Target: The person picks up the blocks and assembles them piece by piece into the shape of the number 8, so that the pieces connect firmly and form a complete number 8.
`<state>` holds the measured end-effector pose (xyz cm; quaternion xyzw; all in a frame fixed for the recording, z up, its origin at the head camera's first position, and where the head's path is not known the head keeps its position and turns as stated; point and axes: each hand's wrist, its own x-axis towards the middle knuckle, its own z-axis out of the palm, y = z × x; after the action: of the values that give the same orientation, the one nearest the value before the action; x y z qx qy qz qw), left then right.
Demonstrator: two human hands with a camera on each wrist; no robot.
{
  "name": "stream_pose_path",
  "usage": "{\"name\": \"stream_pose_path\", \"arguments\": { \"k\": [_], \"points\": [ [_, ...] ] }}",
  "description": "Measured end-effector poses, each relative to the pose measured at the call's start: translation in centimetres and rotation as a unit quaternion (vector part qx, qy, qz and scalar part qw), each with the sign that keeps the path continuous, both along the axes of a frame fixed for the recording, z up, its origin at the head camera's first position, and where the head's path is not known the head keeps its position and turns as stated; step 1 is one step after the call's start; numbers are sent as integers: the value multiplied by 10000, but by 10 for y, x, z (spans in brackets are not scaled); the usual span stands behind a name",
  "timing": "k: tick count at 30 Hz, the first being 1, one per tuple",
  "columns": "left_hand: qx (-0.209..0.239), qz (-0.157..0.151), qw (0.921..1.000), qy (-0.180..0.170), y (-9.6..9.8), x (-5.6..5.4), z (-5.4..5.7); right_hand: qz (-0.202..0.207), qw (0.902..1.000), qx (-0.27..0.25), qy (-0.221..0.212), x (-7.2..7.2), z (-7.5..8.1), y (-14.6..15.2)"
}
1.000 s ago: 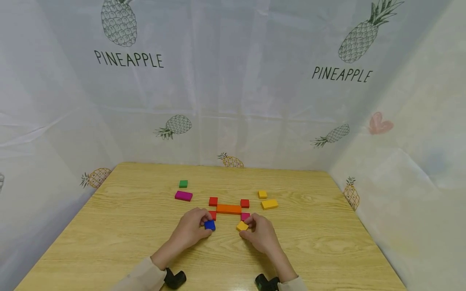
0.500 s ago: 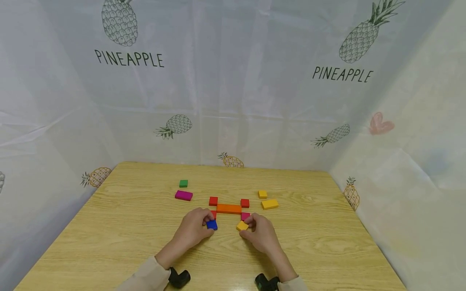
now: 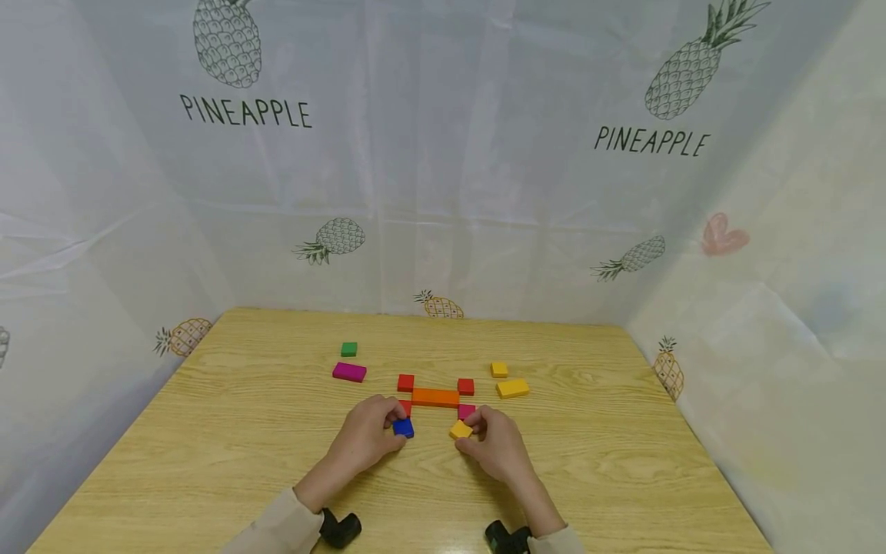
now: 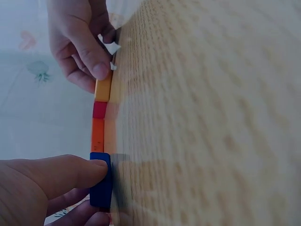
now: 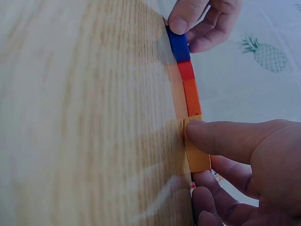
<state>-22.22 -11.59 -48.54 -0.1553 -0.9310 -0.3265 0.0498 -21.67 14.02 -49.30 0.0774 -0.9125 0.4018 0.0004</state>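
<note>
Blue block (image 3: pixel 404 428) now further right

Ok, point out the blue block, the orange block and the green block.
Blue block (image 3: pixel 403 428): head view, top face.
Orange block (image 3: pixel 435 396): head view, middle of top.
Green block (image 3: pixel 349 348): head view, top face.
</note>
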Motion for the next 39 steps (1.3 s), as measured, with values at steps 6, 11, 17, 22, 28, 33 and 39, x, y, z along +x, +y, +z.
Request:
{"name": "stream_pose_path", "arguments": {
  "k": [6, 11, 17, 22, 28, 33, 39],
  "points": [
    [43, 45, 10000, -6, 1, 0, 0, -8, 10000, -18, -48, 0, 0, 0],
    [70, 53, 10000, -1, 2, 1, 0, -15, 10000, -18, -94, 0, 0, 0],
    [81, 42, 9999, 42, 2, 2, 0, -18, 10000, 3, -76, 0, 0, 0],
    [23, 61, 9999, 105, 2, 1, -1, 18, 10000, -52, 4, -1, -1, 0],
    [-14, 103, 9999, 125, 2, 1, -1, 70, 9999, -86, 53, 0, 1, 0],
    [-36, 102, 9998, 162, 3, 1, -1, 69, 9998, -157, 51, 1, 3, 0],
    [-20, 77, 9998, 192, 2, 1, -1, 72, 9998, -176, 48, 2, 3, 0]
  ]
}}
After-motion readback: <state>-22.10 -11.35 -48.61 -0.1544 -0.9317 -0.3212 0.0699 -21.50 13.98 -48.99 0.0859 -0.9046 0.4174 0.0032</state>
